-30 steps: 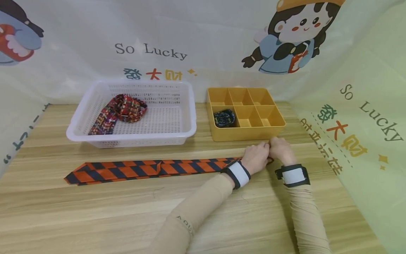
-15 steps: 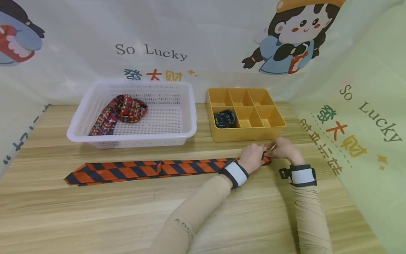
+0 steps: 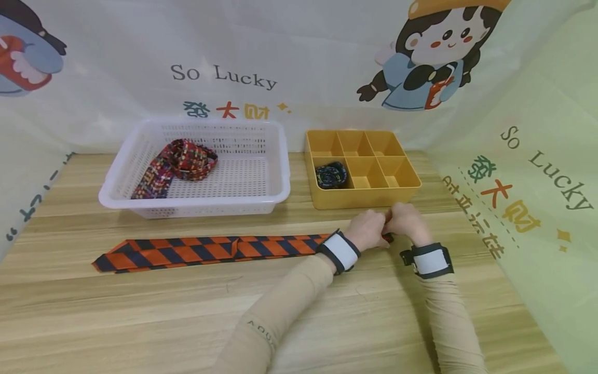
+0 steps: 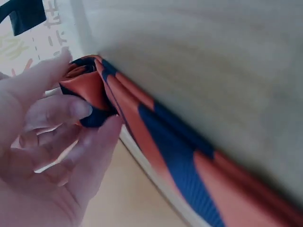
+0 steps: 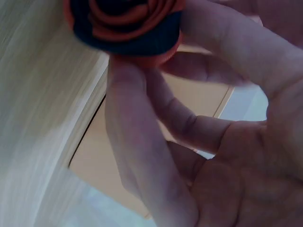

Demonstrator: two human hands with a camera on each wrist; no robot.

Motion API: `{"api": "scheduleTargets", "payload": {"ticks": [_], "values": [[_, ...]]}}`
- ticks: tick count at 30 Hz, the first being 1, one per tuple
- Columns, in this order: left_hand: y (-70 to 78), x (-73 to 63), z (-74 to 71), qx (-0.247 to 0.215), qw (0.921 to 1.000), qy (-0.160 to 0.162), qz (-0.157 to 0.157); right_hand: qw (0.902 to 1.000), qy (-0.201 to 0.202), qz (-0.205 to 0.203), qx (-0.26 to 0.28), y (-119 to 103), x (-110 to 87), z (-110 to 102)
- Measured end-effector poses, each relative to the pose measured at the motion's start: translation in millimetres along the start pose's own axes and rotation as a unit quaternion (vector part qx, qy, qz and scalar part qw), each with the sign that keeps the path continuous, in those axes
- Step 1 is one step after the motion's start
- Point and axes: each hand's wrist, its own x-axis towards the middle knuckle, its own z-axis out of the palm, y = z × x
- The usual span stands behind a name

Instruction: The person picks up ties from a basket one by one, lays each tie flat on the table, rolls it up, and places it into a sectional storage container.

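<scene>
An orange and navy striped necktie (image 3: 196,250) lies stretched across the table, its wide pointed end at the left. Its right end is wound into a roll, largely hidden by the hands in the head view. My left hand (image 3: 366,230) has its fingers and thumb about this roll (image 4: 87,94), where the tie's flat length runs off it. From the other side my right hand (image 3: 407,222) pinches the roll between thumb and fingers. Spiral layers of orange and navy show on the rolled end (image 5: 132,28) in the right wrist view.
A white perforated basket (image 3: 201,201) at the back left holds a multicoloured patterned necktie (image 3: 187,160). Just behind the hands stands a yellow divided box (image 3: 364,197), with a dark rolled necktie (image 3: 331,175) in its front left compartment. Printed cloth (image 3: 317,62) walls the table's back and sides.
Both hands have shifted slightly left along the tie, the right one opening out from the roll and closing back on it. Less of the flat tie shows beside the left wrist.
</scene>
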Motion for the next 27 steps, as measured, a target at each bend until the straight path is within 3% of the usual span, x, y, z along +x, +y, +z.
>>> {"api": "scheduleTargets", "payload": {"ticks": [5, 12, 19, 27], "values": [[0.4, 0.8, -3.6, 0.026, 0.9994, 0.014, -0.019, 1.0, 0.001, -0.006, -0.004, -4, 0.7, 1], [-0.4, 0.5, -2.3, 0.054, 0.9971, 0.001, -0.054, 0.9941, -0.05, -0.057, 0.078, 13, -1.4, -2], [0.5, -4.2, -2.1, 0.064, 0.9973, -0.011, -0.033, 0.9961, -0.052, -0.031, 0.064, 7, -0.4, 1], [-0.6, -6.6, -3.0, 0.024, 0.9989, 0.018, -0.037, 0.9992, -0.034, 0.007, 0.019, -11, 0.1, 3]]}}
